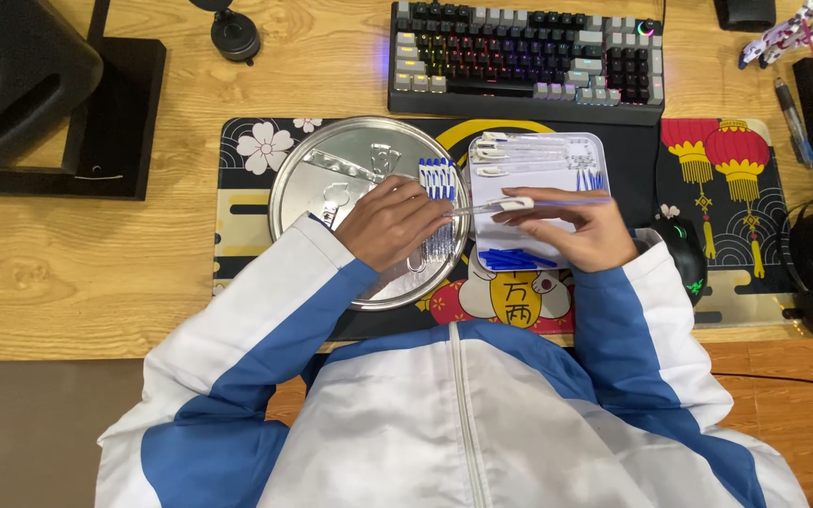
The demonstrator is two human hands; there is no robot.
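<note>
My left hand [390,223] rests over the round silver tray [317,183], its fingers pinching one end of a clear pen barrel [482,207]. From the right, my right hand [576,226] grips the same pen near its white cap end, above the white rectangular tray [595,150]. A row of blue-capped pens [438,177] lies in the silver tray just above my left fingers. Clear pen barrels [519,155] lie along the top of the white tray, and loose blue caps [512,258] sit at its lower edge.
A dark patterned desk mat [726,179] lies under both trays. A backlit keyboard [524,56] stands behind them, a black mouse [684,249] to the right, a black stand [110,113] at the left, and a pen [792,118] at the far right.
</note>
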